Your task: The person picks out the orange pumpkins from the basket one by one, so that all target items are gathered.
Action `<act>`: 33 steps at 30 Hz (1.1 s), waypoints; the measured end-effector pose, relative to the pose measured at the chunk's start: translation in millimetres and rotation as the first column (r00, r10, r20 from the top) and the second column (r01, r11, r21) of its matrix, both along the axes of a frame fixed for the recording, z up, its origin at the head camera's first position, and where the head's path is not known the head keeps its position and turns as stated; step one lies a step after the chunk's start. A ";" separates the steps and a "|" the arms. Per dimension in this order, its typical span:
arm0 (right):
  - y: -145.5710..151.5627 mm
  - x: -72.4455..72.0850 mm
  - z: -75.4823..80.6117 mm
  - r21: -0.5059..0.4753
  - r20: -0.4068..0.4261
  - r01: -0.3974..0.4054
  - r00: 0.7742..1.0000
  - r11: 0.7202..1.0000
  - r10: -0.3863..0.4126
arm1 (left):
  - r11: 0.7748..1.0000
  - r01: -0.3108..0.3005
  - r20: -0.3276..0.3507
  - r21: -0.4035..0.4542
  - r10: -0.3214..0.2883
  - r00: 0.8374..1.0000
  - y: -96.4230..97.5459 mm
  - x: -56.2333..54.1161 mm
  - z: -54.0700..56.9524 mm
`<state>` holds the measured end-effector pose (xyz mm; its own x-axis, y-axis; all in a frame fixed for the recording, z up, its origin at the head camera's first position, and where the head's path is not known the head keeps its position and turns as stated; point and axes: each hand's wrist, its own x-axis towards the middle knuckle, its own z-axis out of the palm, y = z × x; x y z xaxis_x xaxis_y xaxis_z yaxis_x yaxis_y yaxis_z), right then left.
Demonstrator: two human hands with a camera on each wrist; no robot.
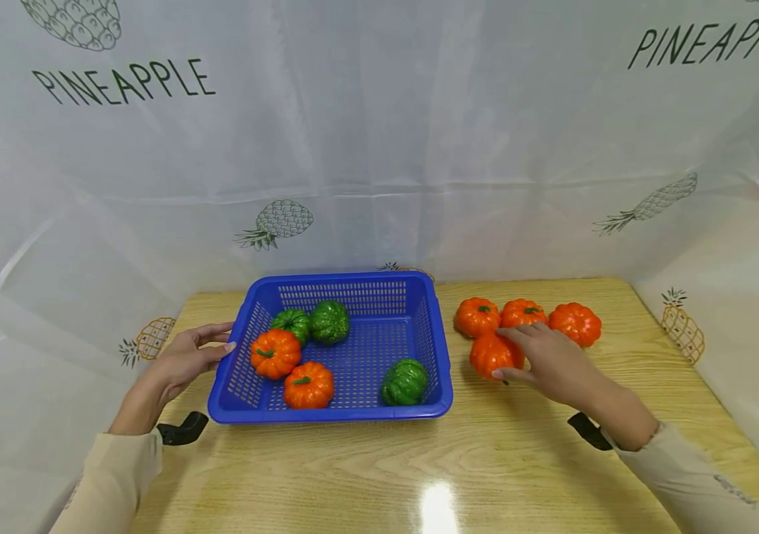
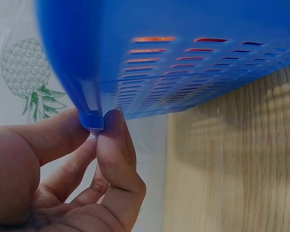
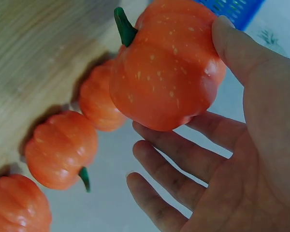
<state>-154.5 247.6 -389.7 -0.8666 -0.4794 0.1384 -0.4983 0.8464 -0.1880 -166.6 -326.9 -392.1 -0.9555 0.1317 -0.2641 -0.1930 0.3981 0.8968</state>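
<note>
My left hand pinches the left rim of a blue plastic basket between thumb and fingers, as the left wrist view shows up close. Inside the basket lie two orange pumpkins, one by the left wall and one at the front. Green pumpkins sit there too: two at the back left and one at the front right. To the right of the basket my right hand grips an orange pumpkin between thumb and fingers, its green stem pointing away from the palm.
Three more orange pumpkins stand in a row behind the right hand: a left one, a middle one and a right one. All rest on a wooden table. A white curtain printed with pineapples hangs behind and beside it.
</note>
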 end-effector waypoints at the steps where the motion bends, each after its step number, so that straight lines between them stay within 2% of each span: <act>1: -0.1 -0.2 -2.0 0.001 -0.004 -0.001 1.000 1.000 0.001 | 1.000 0.000 0.000 0.000 0.000 1.000 0.1 0.1 0.0; 10: -2.9 -3.2 -17.2 0.000 -0.026 0.008 1.000 1.000 -0.008 | 1.000 -0.007 -0.002 0.009 0.007 1.000 -0.2 -0.8 -1.3; 26: -11.8 -4.3 -35.0 0.020 -0.032 0.042 0.999 0.999 -0.041 | 1.000 0.001 0.001 0.001 -0.001 1.000 -1.6 -0.9 -1.7; 33: -13.6 -4.7 -42.3 0.012 -0.062 0.053 0.997 0.999 -0.052 | 1.000 0.000 0.007 0.009 0.000 1.000 -1.6 -0.8 -1.9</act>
<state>-159.2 233.9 -432.0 -0.8808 -0.4354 0.1860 -0.4631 0.8740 -0.1469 -167.3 -328.5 -394.0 -0.9537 0.1341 -0.2692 -0.1990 0.3898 0.8991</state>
